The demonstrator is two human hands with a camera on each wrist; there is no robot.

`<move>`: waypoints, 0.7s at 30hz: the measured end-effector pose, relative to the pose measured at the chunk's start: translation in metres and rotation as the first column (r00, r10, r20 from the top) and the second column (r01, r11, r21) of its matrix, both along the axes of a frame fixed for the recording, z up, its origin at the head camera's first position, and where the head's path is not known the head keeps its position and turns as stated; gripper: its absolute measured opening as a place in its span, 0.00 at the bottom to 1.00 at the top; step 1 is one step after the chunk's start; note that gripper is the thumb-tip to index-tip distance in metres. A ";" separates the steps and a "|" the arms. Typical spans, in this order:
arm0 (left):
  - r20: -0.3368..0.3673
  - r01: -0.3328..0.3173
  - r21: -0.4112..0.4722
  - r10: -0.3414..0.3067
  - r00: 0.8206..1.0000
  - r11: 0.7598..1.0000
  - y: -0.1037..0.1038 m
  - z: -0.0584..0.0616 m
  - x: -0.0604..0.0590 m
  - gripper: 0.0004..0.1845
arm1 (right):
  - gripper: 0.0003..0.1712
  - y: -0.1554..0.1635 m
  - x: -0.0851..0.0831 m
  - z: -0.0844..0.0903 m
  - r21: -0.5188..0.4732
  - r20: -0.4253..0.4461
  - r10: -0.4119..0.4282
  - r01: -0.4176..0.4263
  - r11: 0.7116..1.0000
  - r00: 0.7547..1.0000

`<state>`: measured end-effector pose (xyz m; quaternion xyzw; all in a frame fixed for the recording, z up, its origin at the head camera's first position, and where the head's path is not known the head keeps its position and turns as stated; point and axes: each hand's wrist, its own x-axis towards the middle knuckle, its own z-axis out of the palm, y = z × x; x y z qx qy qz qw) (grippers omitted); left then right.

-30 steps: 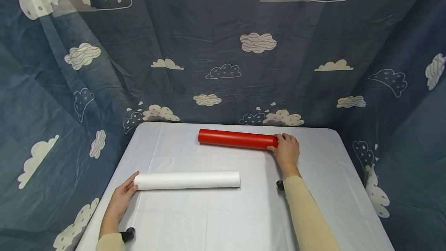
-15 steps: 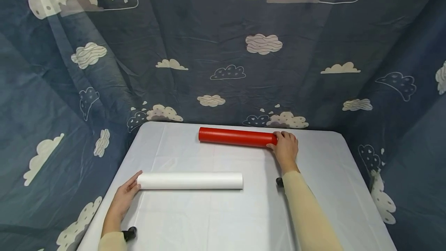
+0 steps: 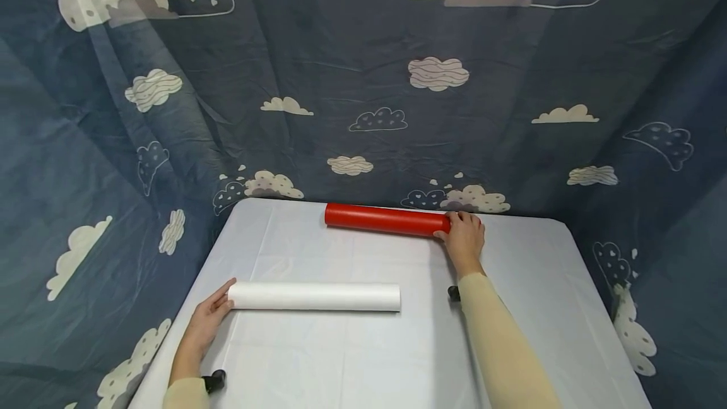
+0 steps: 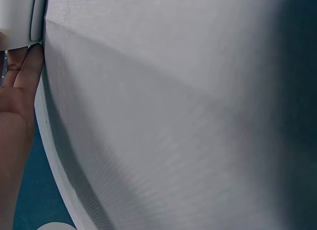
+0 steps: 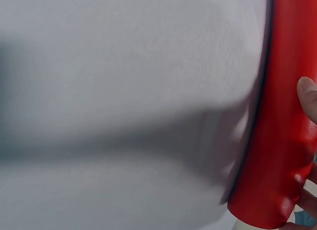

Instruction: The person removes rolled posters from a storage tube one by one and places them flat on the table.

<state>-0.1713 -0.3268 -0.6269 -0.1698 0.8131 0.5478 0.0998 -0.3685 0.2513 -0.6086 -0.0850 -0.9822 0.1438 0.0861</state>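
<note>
Head view first: 2 rolls lie lengthwise across a white-covered table [image 3: 341, 371], and a person has a hand at an end of each. The white roll [image 3: 315, 296] sits on the nearer, left part of the table, and the left hand [image 3: 209, 317] holds its left end, thumb on the near side and fingers reaching past the far side. The red roll [image 3: 386, 219] lies well apart from it, near the table's back edge and slightly aslant, its left end a little farther back. The right hand [image 3: 464, 242] grips its right end.

Over at the right wrist, I see the thumb [image 5: 308, 94] on the red surface and fingers round the other side, close to the roll's end. At the left wrist most of the hand is cut off, so I can't tell how firmly it pinches; fingers [image 4: 29, 69] do meet the white roll's edge.

Both pale yellow sleeves [image 3: 505, 339] reach in from the near side, with a small black device [image 3: 215, 381] at each wrist. Dark blue cloth [image 3: 329, 30] printed with clouds hangs around the table.
</note>
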 end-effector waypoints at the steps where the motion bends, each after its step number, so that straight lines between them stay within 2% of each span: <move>1: 0.000 0.000 0.002 0.000 1.000 1.000 0.000 0.000 0.000 0.32 | 0.39 0.000 -0.001 0.000 -0.001 -0.003 0.002 -0.002 1.000 1.000; 21: -0.012 -0.004 -0.015 0.004 1.000 1.000 0.001 -0.001 -0.001 0.32 | 0.40 -0.004 -0.015 -0.001 -0.002 -0.003 0.009 -0.009 1.000 1.000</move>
